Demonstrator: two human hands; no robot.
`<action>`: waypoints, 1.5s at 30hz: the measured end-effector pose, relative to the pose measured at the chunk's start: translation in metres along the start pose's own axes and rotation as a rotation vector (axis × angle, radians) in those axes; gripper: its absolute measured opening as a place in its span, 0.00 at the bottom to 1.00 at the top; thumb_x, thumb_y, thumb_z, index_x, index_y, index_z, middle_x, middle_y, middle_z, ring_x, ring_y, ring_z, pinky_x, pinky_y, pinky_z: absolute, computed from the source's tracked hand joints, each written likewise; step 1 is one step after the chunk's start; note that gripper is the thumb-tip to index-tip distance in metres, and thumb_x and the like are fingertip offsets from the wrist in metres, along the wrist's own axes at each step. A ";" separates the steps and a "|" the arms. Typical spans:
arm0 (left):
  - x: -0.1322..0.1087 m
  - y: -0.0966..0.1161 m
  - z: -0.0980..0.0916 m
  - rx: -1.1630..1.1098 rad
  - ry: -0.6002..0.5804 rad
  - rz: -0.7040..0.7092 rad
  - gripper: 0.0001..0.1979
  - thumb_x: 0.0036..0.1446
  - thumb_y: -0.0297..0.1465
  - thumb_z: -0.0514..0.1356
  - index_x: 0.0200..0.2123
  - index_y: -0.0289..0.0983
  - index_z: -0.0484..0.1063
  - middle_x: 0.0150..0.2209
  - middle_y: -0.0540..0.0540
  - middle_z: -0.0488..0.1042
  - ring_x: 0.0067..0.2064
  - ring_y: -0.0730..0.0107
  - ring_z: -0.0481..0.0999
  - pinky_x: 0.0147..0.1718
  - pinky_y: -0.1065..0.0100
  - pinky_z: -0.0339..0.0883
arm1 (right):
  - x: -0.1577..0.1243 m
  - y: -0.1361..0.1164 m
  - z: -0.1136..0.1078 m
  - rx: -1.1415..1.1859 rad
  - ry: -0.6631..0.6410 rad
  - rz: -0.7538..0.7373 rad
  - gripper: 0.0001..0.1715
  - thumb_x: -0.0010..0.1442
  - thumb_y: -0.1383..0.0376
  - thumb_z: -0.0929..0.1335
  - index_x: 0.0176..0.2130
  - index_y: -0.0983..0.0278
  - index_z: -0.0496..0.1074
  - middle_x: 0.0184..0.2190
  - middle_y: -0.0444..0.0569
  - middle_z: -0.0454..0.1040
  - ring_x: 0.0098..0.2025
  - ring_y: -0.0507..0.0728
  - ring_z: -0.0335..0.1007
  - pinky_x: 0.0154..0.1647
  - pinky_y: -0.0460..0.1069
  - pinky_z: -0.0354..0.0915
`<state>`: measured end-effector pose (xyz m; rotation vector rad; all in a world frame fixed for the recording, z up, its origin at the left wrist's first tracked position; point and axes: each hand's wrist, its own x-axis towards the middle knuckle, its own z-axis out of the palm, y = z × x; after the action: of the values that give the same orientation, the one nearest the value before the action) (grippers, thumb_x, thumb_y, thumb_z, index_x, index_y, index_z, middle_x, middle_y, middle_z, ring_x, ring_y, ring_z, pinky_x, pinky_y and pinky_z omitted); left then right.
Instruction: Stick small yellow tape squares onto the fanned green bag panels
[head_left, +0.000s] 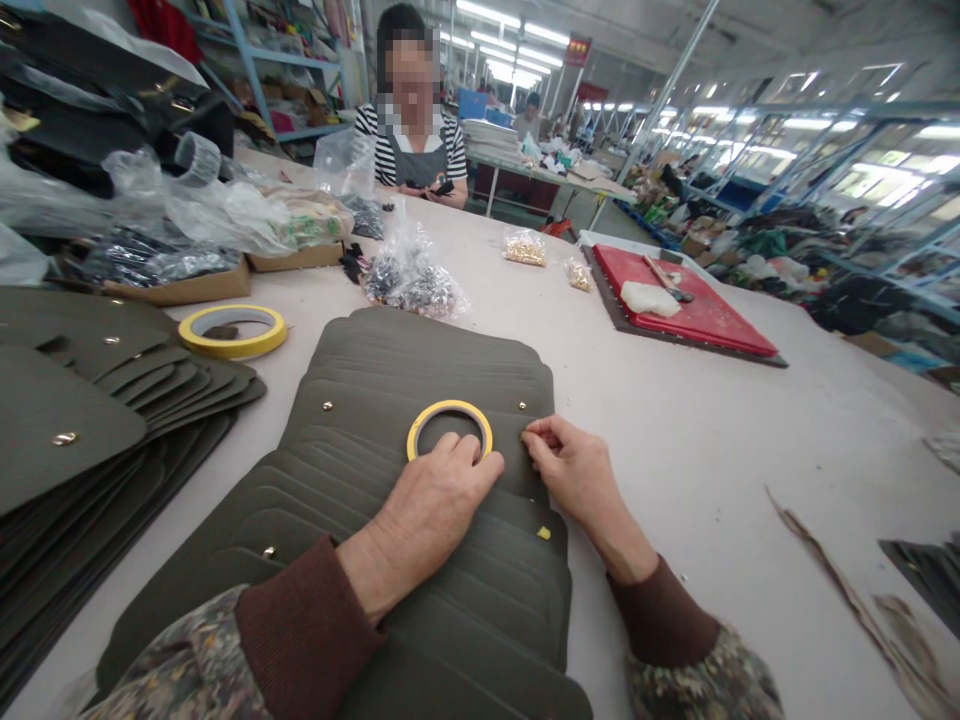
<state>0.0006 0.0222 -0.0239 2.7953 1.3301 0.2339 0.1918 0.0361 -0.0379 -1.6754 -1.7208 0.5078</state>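
Overlapping dark olive panels (420, 360) with rounded corners and small gold studs cover the table in front of me. My left hand (431, 500) grips a roll of yellow tape (414, 432), its fingers curled into the ring above the panels. Just right of it, my right hand (566, 460) is pinched at the panels' right edge, close to a gold stud (522, 405). What sits between those fingertips is too small to make out. A small yellow scrap (544, 533) lies on the panels below my right hand.
At left are another stack of olive panels (67, 400) and a second tape roll (234, 345). Bags of small parts (412, 275) stand behind. A red board (675, 290) with a hammer (664, 275) lies back right. Across the table sits a person (412, 150).
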 end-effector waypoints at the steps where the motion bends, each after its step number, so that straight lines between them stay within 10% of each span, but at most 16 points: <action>1: 0.000 0.000 0.000 0.000 0.000 0.002 0.05 0.62 0.24 0.53 0.37 0.39 0.66 0.36 0.47 0.68 0.39 0.61 0.67 0.34 0.64 0.68 | -0.002 0.001 0.000 0.008 0.013 0.017 0.10 0.57 0.63 0.67 0.40 0.63 0.72 0.20 0.42 0.74 0.22 0.53 0.71 0.27 0.47 0.65; 17: 0.001 -0.012 -0.005 -0.018 0.105 0.013 0.06 0.64 0.27 0.51 0.38 0.38 0.67 0.35 0.47 0.69 0.38 0.62 0.69 0.36 0.63 0.68 | -0.001 0.004 -0.001 -0.125 0.031 -0.146 0.09 0.59 0.64 0.67 0.32 0.61 0.78 0.27 0.47 0.77 0.29 0.55 0.72 0.33 0.49 0.65; 23: 0.009 -0.030 -0.006 -0.039 0.263 -0.046 0.06 0.63 0.26 0.53 0.41 0.37 0.68 0.41 0.46 0.73 0.47 0.61 0.68 0.44 0.62 0.69 | 0.003 0.013 -0.012 -0.092 0.027 -0.261 0.15 0.61 0.67 0.64 0.47 0.62 0.73 0.36 0.49 0.73 0.35 0.55 0.70 0.40 0.51 0.66; 45: -0.004 -0.033 -0.017 -0.117 -0.011 0.063 0.09 0.64 0.26 0.49 0.41 0.38 0.69 0.38 0.46 0.74 0.41 0.65 0.71 0.42 0.64 0.68 | -0.002 0.019 -0.010 -0.047 -0.058 -0.268 0.20 0.60 0.73 0.61 0.48 0.60 0.72 0.37 0.49 0.69 0.40 0.56 0.68 0.43 0.52 0.66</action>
<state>-0.0299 0.0390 -0.0107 2.7399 1.1859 0.2880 0.2120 0.0345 -0.0445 -1.4435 -1.9768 0.3959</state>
